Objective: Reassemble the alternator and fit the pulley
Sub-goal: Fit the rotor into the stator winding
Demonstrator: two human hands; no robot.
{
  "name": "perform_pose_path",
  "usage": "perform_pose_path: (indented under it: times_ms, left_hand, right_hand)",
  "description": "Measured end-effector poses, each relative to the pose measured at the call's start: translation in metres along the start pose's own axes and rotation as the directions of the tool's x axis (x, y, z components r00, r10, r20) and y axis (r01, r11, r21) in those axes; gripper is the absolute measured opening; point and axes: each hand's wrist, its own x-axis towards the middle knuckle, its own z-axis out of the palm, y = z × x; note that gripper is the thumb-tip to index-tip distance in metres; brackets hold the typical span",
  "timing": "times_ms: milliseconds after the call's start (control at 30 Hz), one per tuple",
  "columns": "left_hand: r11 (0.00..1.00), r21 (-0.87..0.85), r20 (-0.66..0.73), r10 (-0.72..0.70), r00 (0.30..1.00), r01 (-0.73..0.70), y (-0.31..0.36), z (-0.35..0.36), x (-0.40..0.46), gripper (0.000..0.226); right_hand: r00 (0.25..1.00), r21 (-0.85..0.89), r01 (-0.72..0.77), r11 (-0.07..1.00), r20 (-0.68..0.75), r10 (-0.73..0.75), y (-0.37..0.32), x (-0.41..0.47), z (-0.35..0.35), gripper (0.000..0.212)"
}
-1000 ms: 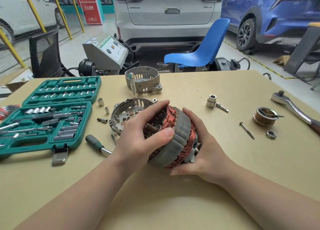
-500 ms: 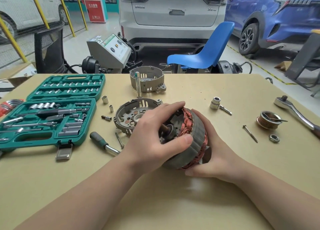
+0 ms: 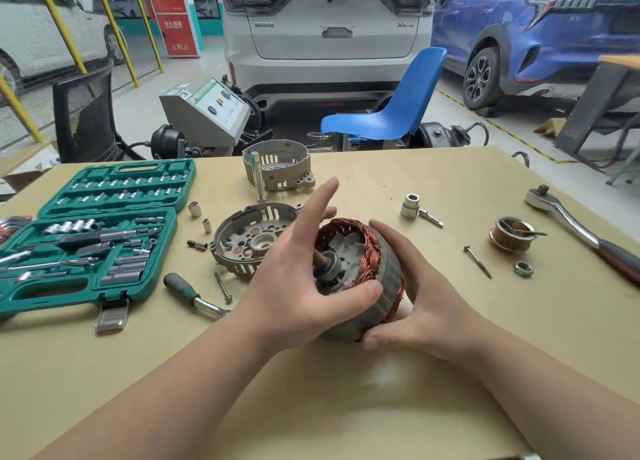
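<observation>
Item: stator with rotor (image 3: 360, 272), held tilted on edge just above the table (image 3: 450, 373), near its middle; our right hand (image 3: 419, 307) cups and grasps its far side; our left hand (image 3: 298, 286) has fingers straight, thumb pressed on the grey rim; rear housing (image 3: 242, 245) lies just left; pulley (image 3: 509, 234) and nut (image 3: 523, 269) well right; socket case (image 3: 86, 238) far left.

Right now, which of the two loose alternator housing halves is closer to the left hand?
The flat end housing lying open side up, just behind the left hand. The deeper housing sits farther back near the table edge.
</observation>
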Motion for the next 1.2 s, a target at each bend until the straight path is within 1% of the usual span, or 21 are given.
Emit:
perform_pose_path:
  times_ms: [200, 300, 367, 467, 567, 667, 800, 933, 1100, 1200]
  left_hand:
    - [0.997, -0.072, -0.032, 0.012, 0.999, -0.014, -0.013, 0.006, -0.008, 0.120]
    - [0.989, -0.148, -0.044, 0.016, 0.999, -0.023, -0.021, 0.006, -0.013, 0.123]
    - [0.985, -0.170, -0.026, 0.014, 1.000, -0.019, -0.028, 0.006, -0.016, 0.128]
    - [0.978, -0.205, 0.044, -0.036, 0.998, 0.045, -0.037, 0.003, -0.019, 0.135]
    - [0.934, -0.322, 0.111, -0.127, 0.986, 0.156, -0.041, 0.002, -0.019, 0.137]
    - [0.899, -0.376, 0.146, -0.184, 0.972, 0.226, -0.043, 0.005, -0.018, 0.138]
    - [0.879, -0.387, 0.162, -0.232, 0.959, 0.278, -0.044, 0.007, -0.017, 0.140]
    - [0.887, -0.349, 0.179, -0.254, 0.950, 0.303, -0.045, 0.006, -0.019, 0.144]
    - [0.870, -0.387, 0.123, -0.282, 0.952, 0.307, -0.035, 0.012, -0.013, 0.136]
    - [0.874, -0.390, 0.110, -0.267, 0.957, 0.288, -0.028, 0.014, -0.009, 0.135]
  right_hand:
    - [0.998, -0.044, 0.045, 0.998, -0.048, -0.047, 0.001, -0.003, -0.001, 0.125]
    - [0.997, -0.077, 0.064, 0.995, -0.043, -0.067, 0.000, -0.004, 0.000, 0.125]
    - [0.996, -0.110, 0.081, 0.991, -0.037, -0.086, 0.000, -0.005, -0.001, 0.124]
    - [0.996, -0.109, 0.075, 0.991, -0.038, -0.079, 0.001, -0.005, -0.004, 0.122]
    - [0.998, -0.103, 0.048, 0.993, -0.040, -0.053, 0.005, -0.002, -0.009, 0.116]
    - [1.000, -0.064, 0.000, 0.998, -0.024, -0.002, 0.006, 0.002, -0.013, 0.110]
    - [1.000, -0.047, -0.014, 0.999, 0.002, 0.014, 0.007, 0.003, -0.014, 0.107]
    - [0.999, -0.028, -0.039, 0.999, 0.022, 0.040, 0.008, 0.000, -0.011, 0.110]
    - [0.995, 0.029, -0.083, 0.996, 0.052, 0.082, 0.006, 0.000, -0.017, 0.111]
    - [0.994, -0.012, -0.082, 0.997, 0.072, 0.082, 0.004, 0.001, -0.026, 0.113]
